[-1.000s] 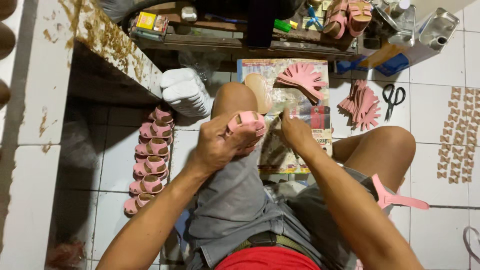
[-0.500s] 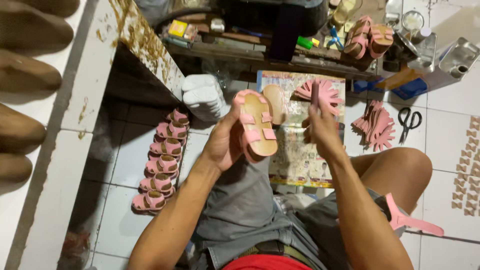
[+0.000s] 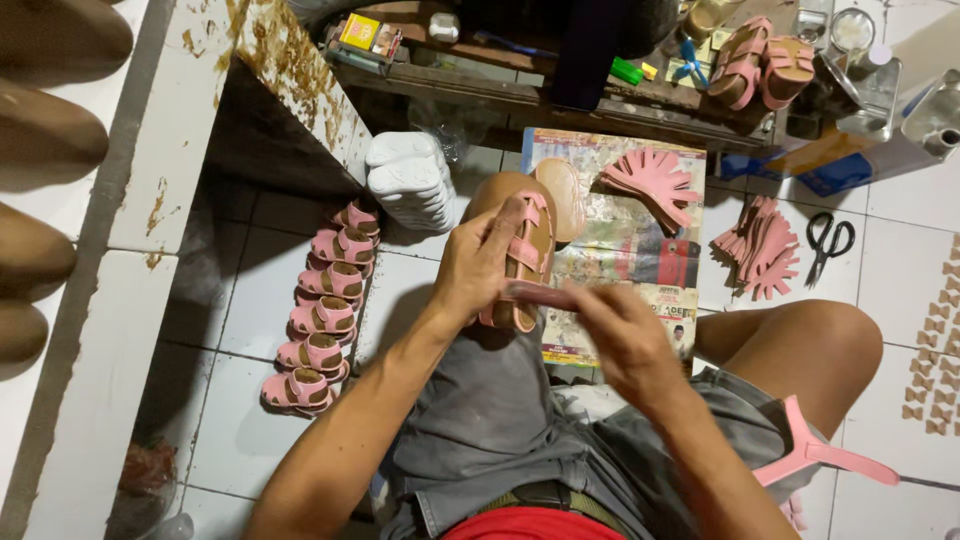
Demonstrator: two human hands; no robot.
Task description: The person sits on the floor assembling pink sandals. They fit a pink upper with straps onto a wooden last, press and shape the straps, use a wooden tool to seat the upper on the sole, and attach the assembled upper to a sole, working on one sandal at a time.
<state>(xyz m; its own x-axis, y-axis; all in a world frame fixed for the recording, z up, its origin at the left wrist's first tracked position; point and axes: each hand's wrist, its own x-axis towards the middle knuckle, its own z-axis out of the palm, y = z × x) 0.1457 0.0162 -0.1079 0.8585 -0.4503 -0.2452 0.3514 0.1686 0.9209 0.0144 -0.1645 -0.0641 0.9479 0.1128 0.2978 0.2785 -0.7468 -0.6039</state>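
Note:
My left hand grips a small pink sandal with a tan footbed, held over my left knee. My right hand pinches a thin pink strap piece and lays it across the lower part of the sandal. A tan insole lies just beyond the sandal on a printed paper sheet. A fan of pink strap cut-outs rests on that sheet.
A row of finished pink sandals lines the floor at left, beside a stack of white soles. More pink straps, scissors and tan bow pieces lie right. A cluttered bench stands ahead. A pink strap hangs off my right thigh.
My left hand lowered the sandal from upright to lying over my knee. My right hand came back from the strap pile holding a pink strap and brought it to the sandal.

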